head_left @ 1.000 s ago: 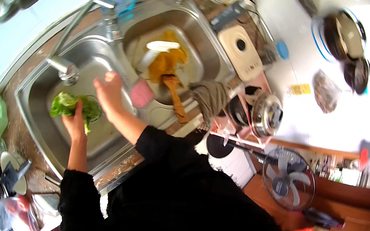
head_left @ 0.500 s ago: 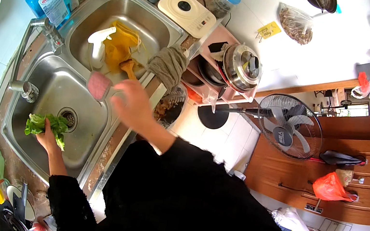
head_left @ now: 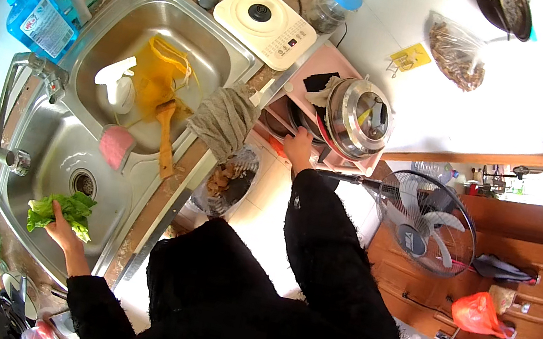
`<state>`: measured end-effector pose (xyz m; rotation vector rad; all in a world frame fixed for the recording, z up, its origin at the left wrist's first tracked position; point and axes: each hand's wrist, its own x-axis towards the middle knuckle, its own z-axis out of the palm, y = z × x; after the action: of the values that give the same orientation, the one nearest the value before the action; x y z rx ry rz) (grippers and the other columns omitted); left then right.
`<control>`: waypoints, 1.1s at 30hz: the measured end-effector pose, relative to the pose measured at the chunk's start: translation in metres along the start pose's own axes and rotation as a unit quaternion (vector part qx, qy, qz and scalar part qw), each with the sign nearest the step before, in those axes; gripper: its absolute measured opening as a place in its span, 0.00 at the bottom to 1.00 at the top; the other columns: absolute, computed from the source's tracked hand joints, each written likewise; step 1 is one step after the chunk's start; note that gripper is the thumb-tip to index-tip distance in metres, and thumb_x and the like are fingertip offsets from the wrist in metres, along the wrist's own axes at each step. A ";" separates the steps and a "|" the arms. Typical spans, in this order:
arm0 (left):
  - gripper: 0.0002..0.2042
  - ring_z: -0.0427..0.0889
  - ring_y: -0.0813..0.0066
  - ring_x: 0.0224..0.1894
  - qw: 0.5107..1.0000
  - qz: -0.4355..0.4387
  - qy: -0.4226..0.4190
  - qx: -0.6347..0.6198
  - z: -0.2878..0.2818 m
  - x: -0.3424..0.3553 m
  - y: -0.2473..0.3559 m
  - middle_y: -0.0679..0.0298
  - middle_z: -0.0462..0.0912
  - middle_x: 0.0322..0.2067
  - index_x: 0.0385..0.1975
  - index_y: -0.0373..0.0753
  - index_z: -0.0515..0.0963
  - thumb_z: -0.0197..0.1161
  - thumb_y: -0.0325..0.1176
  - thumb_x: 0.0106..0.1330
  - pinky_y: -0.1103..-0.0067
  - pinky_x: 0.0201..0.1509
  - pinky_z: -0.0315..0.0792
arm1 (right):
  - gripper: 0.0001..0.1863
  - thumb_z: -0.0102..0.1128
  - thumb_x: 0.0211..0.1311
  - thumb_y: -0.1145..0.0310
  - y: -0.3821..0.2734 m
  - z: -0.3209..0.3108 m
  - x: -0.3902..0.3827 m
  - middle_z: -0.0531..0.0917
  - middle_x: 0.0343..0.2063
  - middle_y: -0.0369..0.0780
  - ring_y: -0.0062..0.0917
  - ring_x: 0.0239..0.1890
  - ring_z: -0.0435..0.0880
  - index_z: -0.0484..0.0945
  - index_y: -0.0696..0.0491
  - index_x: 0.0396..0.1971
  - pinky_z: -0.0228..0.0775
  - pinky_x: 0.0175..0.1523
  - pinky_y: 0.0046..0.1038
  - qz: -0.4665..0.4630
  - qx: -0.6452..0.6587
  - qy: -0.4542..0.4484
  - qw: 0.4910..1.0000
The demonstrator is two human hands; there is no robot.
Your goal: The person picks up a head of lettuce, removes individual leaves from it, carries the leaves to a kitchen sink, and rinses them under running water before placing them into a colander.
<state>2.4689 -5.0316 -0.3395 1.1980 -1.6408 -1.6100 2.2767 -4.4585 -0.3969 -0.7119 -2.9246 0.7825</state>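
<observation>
My left hand (head_left: 62, 229) is closed around a bunch of leafy green lettuce (head_left: 72, 211), holding it over the lower sink basin (head_left: 111, 204), just below the drain. Far to the right, my right hand (head_left: 298, 150) reaches to the pink rack (head_left: 267, 117). Its fingers are bent at the edge of the dark pans (head_left: 283, 115) stacked inside; what they grip is hidden. A steel pot with a glass lid (head_left: 359, 118) sits beside that hand on the rack.
A white spray bottle (head_left: 117, 84), a yellow cloth (head_left: 156, 75) and a wooden brush (head_left: 165, 141) lie in or over the upper basin. A pink sponge (head_left: 115, 148) sits on the divider, a grey towel (head_left: 223, 120) on the sink edge. A waste bin (head_left: 229, 184) and a fan (head_left: 424, 224) stand right.
My right hand has moved right from above the sink edge to the pink rack. My left hand still holds the lettuce over the basin. The view has shifted slightly.
</observation>
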 end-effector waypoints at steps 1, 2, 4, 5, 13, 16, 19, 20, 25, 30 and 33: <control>0.17 0.77 0.75 0.40 1.000 0.011 0.012 0.000 0.000 -0.006 0.004 0.64 0.76 0.44 0.48 0.32 0.71 0.61 0.34 0.63 0.76 0.42 0.74 | 0.22 0.56 0.49 0.65 0.014 0.014 0.010 0.70 0.48 0.58 0.52 0.49 0.70 0.70 0.61 0.45 0.65 0.53 0.43 -0.029 -0.031 0.003 0.999; 0.17 0.77 0.75 0.40 1.000 0.020 0.017 -0.005 0.008 -0.012 0.011 0.64 0.76 0.44 0.48 0.32 0.71 0.61 0.33 0.63 0.76 0.41 0.74 | 0.21 0.55 0.49 0.64 0.045 0.029 0.024 0.70 0.47 0.56 0.52 0.49 0.71 0.71 0.60 0.43 0.65 0.52 0.45 -0.057 -0.064 0.013 0.996; 0.16 0.77 0.75 0.39 0.998 0.038 0.039 0.011 0.018 -0.023 0.037 0.64 0.76 0.43 0.48 0.32 0.71 0.60 0.32 0.63 0.76 0.41 0.74 | 0.16 0.54 0.50 0.64 0.057 0.044 0.045 0.74 0.44 0.52 0.48 0.48 0.72 0.76 0.59 0.36 0.67 0.48 0.45 -0.133 -0.204 -0.013 0.970; 0.15 0.76 0.75 0.40 0.998 0.041 0.039 -0.008 0.023 -0.032 0.047 0.65 0.76 0.44 0.48 0.32 0.71 0.60 0.31 0.63 0.76 0.42 0.74 | 0.14 0.54 0.50 0.63 0.057 0.042 0.050 0.77 0.40 0.49 0.45 0.47 0.74 0.79 0.58 0.30 0.68 0.45 0.43 -0.180 -0.313 -0.039 0.932; 0.14 0.74 0.76 0.39 0.965 0.171 0.198 0.000 0.041 -0.022 0.082 0.64 0.77 0.39 0.45 0.35 0.72 0.61 0.25 0.60 0.77 0.44 0.70 | 0.14 0.56 0.51 0.58 0.127 0.049 0.084 0.78 0.20 0.49 0.44 0.24 0.79 0.79 0.54 0.23 0.69 0.25 0.39 -0.371 -0.390 -0.180 0.823; 0.18 0.76 0.69 0.42 0.980 0.001 0.172 0.104 -0.002 0.019 0.016 0.60 0.77 0.41 0.47 0.34 0.69 0.61 0.24 0.56 0.73 0.46 0.70 | 0.16 0.57 0.49 0.63 0.126 0.065 0.088 0.78 0.19 0.55 0.52 0.30 0.80 0.76 0.64 0.18 0.71 0.32 0.45 -0.305 -0.348 -0.206 0.862; 0.22 0.77 0.62 0.45 0.981 0.080 0.131 0.122 0.005 0.020 0.001 0.55 0.77 0.44 0.50 0.35 0.66 0.61 0.24 0.54 0.70 0.46 0.70 | 0.15 0.58 0.49 0.66 0.100 0.051 0.078 0.78 0.17 0.57 0.50 0.27 0.81 0.79 0.65 0.17 0.73 0.28 0.42 -0.141 -0.156 -0.080 0.974; 0.22 0.77 0.61 0.44 0.984 0.030 0.122 0.126 0.021 0.014 0.005 0.54 0.77 0.43 0.50 0.36 0.66 0.61 0.26 0.55 0.70 0.47 0.69 | 0.15 0.58 0.49 0.67 0.105 0.043 0.079 0.79 0.17 0.54 0.51 0.26 0.81 0.78 0.64 0.14 0.73 0.30 0.43 -0.160 -0.198 -0.080 0.964; 0.23 0.76 0.63 0.46 0.985 -0.013 0.137 0.101 0.058 -0.008 0.031 0.57 0.77 0.43 0.52 0.38 0.65 0.61 0.27 0.56 0.73 0.51 0.67 | 0.13 0.55 0.50 0.70 0.090 0.032 0.063 0.74 0.35 0.58 0.53 0.35 0.76 0.72 0.66 0.31 0.68 0.43 0.46 -0.132 -0.199 -0.009 0.971; 0.22 0.76 0.67 0.46 0.993 0.007 0.116 0.033 0.046 -0.015 0.027 0.59 0.77 0.43 0.51 0.37 0.66 0.61 0.28 0.56 0.74 0.50 0.69 | 0.15 0.54 0.49 0.75 0.085 0.026 0.044 0.64 0.42 0.57 0.54 0.36 0.73 0.62 0.66 0.33 0.66 0.41 0.47 -0.195 -0.175 0.028 0.965; 0.20 0.76 0.69 0.45 0.994 0.015 0.104 0.004 0.039 -0.017 0.029 0.60 0.77 0.42 0.49 0.37 0.67 0.62 0.28 0.56 0.74 0.48 0.70 | 0.14 0.54 0.47 0.77 0.063 0.020 0.023 0.64 0.42 0.56 0.54 0.36 0.73 0.61 0.65 0.32 0.65 0.39 0.46 -0.138 -0.143 -0.017 0.980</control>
<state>2.4362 -5.0011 -0.3130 1.2927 -1.5271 -1.4109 2.2803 -4.4092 -0.4465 -0.2901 -3.1044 0.3568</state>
